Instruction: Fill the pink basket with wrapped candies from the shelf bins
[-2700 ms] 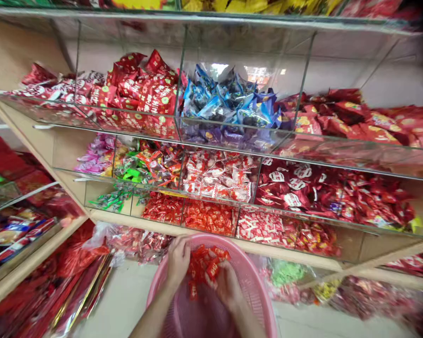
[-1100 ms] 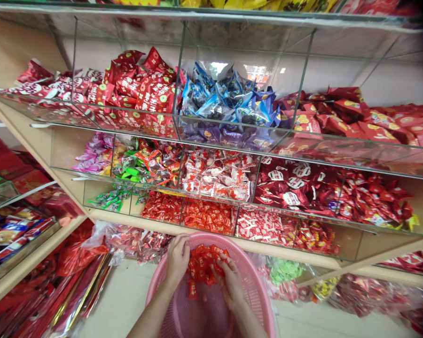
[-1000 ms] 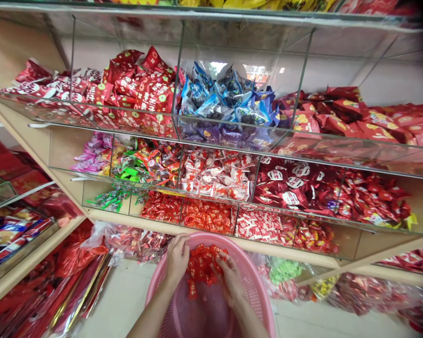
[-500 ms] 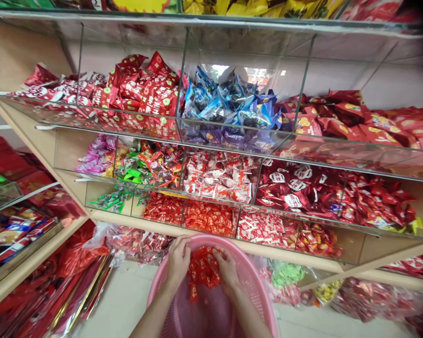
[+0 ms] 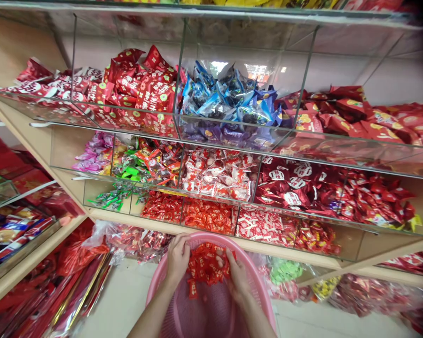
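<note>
A pink plastic basket (image 5: pixel 264 295) with mesh sides stands low in front of me, below the shelves. My left hand (image 5: pixel 178 258) is closed over its rim at the far left, fingers curled round the edge. Inside lies a pile of small red-wrapped candies (image 5: pixel 206 270) with pale lettering; one candy (image 5: pixel 192 288) sits a little nearer to me. My right hand (image 5: pixel 238 274) is inside the basket at the pile's right side, its fingers curled around some of the candies. How many it holds is hidden.
Glass-fronted shelf compartments rise ahead, with blue packets (image 5: pixel 225 98), large red packets (image 5: pixel 144 84) and orange-red candies (image 5: pixel 208 217) just behind the basket. Bagged sweets (image 5: pixel 377 291) lie on the floor at right. A side shelf (image 5: pixel 31 260) with packets borders the left.
My right hand has shifted slightly right, and more of the red candies show spread out beneath it. My left hand keeps its place on the rim. The view has tilted slightly.
</note>
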`<state>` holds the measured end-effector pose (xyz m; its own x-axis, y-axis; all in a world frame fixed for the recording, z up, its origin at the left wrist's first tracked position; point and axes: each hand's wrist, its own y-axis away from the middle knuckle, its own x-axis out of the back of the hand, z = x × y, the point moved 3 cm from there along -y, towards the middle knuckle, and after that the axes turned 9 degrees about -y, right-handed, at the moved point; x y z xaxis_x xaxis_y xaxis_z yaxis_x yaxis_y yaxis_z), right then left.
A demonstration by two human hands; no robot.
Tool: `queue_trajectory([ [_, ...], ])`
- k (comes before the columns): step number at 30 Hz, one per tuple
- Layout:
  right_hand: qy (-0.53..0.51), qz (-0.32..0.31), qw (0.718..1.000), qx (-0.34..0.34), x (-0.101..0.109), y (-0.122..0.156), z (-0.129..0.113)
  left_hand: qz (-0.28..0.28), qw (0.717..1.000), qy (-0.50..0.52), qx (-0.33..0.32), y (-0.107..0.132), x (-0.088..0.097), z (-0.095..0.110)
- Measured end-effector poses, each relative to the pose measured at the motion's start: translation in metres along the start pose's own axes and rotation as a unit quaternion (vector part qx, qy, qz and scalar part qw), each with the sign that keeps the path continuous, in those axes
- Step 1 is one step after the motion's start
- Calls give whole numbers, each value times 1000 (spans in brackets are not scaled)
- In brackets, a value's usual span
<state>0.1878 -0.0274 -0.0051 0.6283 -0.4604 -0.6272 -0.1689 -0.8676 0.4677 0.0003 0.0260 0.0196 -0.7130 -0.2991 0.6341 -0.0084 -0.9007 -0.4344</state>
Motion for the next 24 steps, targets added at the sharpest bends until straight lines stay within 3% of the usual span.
queue_trajectory([
  [10, 16, 58, 995, -81, 26, 2, 11, 5, 1000, -6, 0, 0, 0, -1],
  [15, 29, 76, 994, -77, 36, 2, 20, 5, 1000, -6, 4, 0, 0, 0],
  [24, 23, 92, 993, -67, 33, 3, 20, 1, 1000, -3, 2, 0, 0, 1],
])
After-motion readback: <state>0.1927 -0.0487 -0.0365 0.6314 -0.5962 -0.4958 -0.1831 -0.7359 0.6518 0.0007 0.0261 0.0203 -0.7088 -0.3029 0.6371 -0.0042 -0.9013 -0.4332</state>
